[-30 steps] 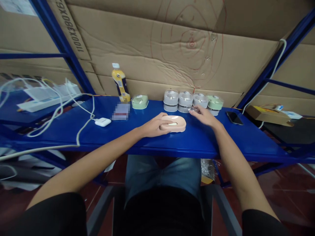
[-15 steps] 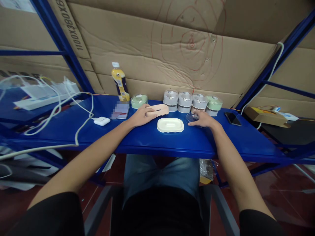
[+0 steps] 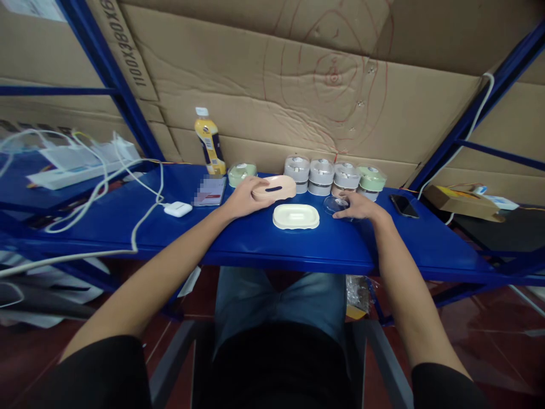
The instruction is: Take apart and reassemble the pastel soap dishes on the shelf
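Observation:
My left hand (image 3: 242, 197) holds a pink oval tray (image 3: 275, 188) with a dark slot, lifted a little above the blue shelf (image 3: 128, 224). In front of it a cream oval tray (image 3: 296, 216) lies flat on the shelf. My right hand (image 3: 360, 205) rests on the shelf at a small clear round lid (image 3: 335, 204), fingers touching it. Behind both hands stands a row of round lidded containers (image 3: 321, 175), grey and green.
A yellow bottle (image 3: 208, 143), a green container (image 3: 241, 172), a card (image 3: 210, 191) and a white charger (image 3: 178, 209) with cables sit to the left. A black phone (image 3: 404, 204) lies to the right. Cardboard (image 3: 298, 85) closes the back; blue posts flank the shelf.
My left hand lifted the pink tray off the cream one and carried it back and left. My right hand came down onto the clear lid.

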`<state>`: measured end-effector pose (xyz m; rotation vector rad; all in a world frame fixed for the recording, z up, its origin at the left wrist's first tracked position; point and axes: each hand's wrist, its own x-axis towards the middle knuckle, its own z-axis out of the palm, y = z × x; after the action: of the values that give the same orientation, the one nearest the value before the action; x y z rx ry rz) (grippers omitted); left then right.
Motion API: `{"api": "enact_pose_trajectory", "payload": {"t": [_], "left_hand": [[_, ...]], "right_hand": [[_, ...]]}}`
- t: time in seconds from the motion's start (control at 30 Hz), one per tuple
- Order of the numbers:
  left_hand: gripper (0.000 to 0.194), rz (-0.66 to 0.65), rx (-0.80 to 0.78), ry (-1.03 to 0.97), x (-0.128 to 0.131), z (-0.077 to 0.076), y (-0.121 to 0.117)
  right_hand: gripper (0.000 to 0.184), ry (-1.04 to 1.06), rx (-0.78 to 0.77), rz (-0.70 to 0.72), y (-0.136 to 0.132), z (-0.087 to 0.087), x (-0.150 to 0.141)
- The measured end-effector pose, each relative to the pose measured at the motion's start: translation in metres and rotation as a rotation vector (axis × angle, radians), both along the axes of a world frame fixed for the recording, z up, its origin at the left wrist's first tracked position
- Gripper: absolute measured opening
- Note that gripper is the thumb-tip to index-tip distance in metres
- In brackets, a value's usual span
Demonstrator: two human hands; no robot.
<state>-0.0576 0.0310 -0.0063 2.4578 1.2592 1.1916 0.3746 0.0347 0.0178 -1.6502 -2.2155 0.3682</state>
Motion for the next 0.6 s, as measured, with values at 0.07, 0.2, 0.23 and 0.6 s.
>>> {"api": "enact_pose_trajectory", "payload": {"t": [0.07, 0.2, 0.23, 0.6], "left_hand": [[0.064, -0.078, 0.055, -0.024, 0.011, 0.005, -0.014], [0.062, -0.270, 0.020, 0.026, 0.037, 0.004, -0.036], [0.063, -0.302, 0.001, 0.045, 0.042, 0.002, -0.038], [0.124, -0.238, -0.210, -0.031, 0.057, -0.020, -0.031]], "right_hand": [[0.090, 0.011, 0.060, -0.032, -0.002, 0.002, -0.002], [0.089, 0.169, 0.228, -0.007, -0.009, 0.007, -0.015], [0.089, 0.231, 0.264, 0.037, -0.012, 0.008, -0.021], [0.085, 0.189, 0.227, 0.548, -0.031, 0.007, -0.103]]}}
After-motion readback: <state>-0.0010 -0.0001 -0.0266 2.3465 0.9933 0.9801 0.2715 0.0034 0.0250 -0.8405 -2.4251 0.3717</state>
